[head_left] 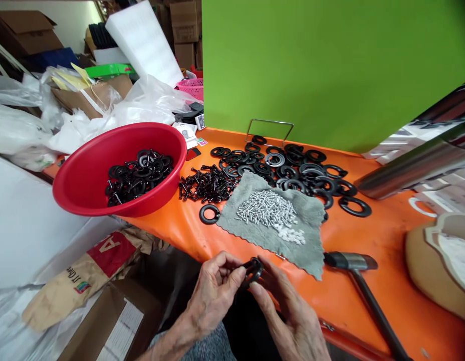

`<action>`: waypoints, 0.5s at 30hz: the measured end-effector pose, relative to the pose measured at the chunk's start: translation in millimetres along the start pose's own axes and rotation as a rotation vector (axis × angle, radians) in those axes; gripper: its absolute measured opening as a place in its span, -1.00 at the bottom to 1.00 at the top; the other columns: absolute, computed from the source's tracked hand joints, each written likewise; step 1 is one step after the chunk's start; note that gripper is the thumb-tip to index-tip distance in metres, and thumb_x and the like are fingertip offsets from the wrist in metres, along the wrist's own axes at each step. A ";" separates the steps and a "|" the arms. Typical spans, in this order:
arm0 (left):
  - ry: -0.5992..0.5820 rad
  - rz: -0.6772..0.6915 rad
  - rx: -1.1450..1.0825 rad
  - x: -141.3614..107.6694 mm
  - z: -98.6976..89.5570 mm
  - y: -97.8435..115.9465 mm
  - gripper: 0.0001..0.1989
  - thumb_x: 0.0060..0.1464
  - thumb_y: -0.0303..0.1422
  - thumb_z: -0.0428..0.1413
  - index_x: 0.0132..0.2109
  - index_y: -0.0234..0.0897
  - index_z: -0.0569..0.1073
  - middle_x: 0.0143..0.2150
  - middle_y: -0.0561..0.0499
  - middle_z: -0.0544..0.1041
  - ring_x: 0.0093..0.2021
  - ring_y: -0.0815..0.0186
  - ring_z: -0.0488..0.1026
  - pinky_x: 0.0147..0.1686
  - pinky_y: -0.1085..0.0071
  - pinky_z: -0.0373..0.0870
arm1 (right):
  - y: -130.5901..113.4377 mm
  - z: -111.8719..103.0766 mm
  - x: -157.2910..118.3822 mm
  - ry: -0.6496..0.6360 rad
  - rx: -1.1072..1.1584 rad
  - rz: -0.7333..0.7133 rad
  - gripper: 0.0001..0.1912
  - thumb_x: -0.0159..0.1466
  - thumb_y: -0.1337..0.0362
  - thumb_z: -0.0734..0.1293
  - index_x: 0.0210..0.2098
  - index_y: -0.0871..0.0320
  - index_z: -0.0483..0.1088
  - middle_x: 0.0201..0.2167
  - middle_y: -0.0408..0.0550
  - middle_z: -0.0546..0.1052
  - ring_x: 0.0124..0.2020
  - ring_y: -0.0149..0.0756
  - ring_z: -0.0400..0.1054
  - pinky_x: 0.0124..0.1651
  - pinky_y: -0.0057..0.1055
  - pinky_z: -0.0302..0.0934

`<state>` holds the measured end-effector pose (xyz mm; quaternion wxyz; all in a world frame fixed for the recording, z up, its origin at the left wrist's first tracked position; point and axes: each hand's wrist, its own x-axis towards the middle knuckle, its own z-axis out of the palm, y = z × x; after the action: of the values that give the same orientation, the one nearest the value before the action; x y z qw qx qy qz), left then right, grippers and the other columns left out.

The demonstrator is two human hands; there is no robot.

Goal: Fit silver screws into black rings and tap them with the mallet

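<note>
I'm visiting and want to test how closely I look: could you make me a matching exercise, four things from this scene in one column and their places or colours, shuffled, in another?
Things
1. Basin
2. Cloth
3. Hammer
4. Black piece

Places and colours
A. Lying on the orange table, its handle dark
B. Held in the left hand, beside the right hand
C. Red, with black rings inside
D. Grey-green, under small silver pins

Pairs: 1-C, 2-D, 3-A, 4-B
</note>
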<state>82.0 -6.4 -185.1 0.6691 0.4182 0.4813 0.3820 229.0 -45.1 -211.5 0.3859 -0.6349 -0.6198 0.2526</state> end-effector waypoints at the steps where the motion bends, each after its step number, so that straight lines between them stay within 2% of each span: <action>1: 0.010 0.004 -0.010 -2.7 0.1 -2.5 -0.75 0.13 -0.21 0.15 -0.21 -0.35 0.45 -0.30 -0.01 0.53 -0.31 0.39 0.44 -0.29 0.54 0.35 | -3.6 4.0 -2.0 -0.007 0.069 0.036 -0.55 0.31 0.01 0.23 0.09 0.11 0.30 -0.05 0.02 0.55 -0.07 -0.18 0.47 -0.13 -0.29 0.45; 4: 0.030 0.016 -0.014 -11.2 -1.6 -9.8 -0.76 0.15 -0.23 0.14 -0.16 -0.33 0.47 -0.27 -0.02 0.54 -0.26 0.36 0.47 -0.23 0.52 0.38 | -10.5 13.3 -8.6 -0.001 0.213 0.063 -0.57 0.29 0.06 0.28 0.06 0.16 0.33 -0.08 0.04 0.56 -0.11 -0.21 0.48 -0.13 -0.39 0.43; 6: 0.041 0.024 0.006 -16.6 -3.9 -13.9 -0.76 0.16 -0.22 0.13 -0.17 -0.34 0.48 -0.27 -0.03 0.54 -0.26 0.34 0.48 -0.22 0.50 0.39 | -13.4 15.8 -14.4 -0.012 0.232 0.042 -0.59 0.29 0.10 0.30 0.05 0.17 0.33 -0.09 0.05 0.57 -0.13 -0.21 0.49 -0.12 -0.41 0.43; 10: 0.063 0.050 0.021 -24.3 -11.1 -17.4 -0.75 0.14 -0.22 0.14 -0.20 -0.35 0.50 -0.25 -0.04 0.51 -0.25 0.32 0.47 -0.19 0.45 0.40 | -9.9 8.8 -23.2 -0.075 0.060 -0.059 -0.63 0.33 0.16 0.26 0.09 0.15 0.30 -0.03 0.05 0.54 -0.08 -0.20 0.47 -0.09 -0.36 0.43; 13: 0.084 0.032 0.017 -27.9 -17.2 -15.0 -0.73 0.12 -0.19 0.15 -0.21 -0.35 0.50 -0.25 -0.04 0.51 -0.25 0.32 0.45 -0.19 0.45 0.38 | 7.2 -3.7 -16.2 0.071 -0.200 -0.151 -0.66 0.35 0.14 0.21 0.03 0.18 0.33 -0.05 0.13 0.51 -0.10 -0.14 0.47 -0.09 -0.25 0.42; 15: 0.081 0.007 0.018 -30.0 -20.7 -12.5 -0.71 0.11 -0.18 0.15 -0.22 -0.36 0.50 -0.28 -0.04 0.50 -0.26 0.32 0.43 -0.19 0.45 0.37 | 22.3 -10.8 -4.9 0.194 -0.394 -0.170 -0.65 0.37 0.11 0.13 -0.07 0.21 0.37 -0.17 0.18 0.50 -0.19 -0.08 0.46 -0.20 -0.18 0.42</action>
<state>56.1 -34.3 -190.9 0.6437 0.4101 0.5101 0.3965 250.3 -50.3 -223.9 0.3319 -0.6649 -0.6684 0.0312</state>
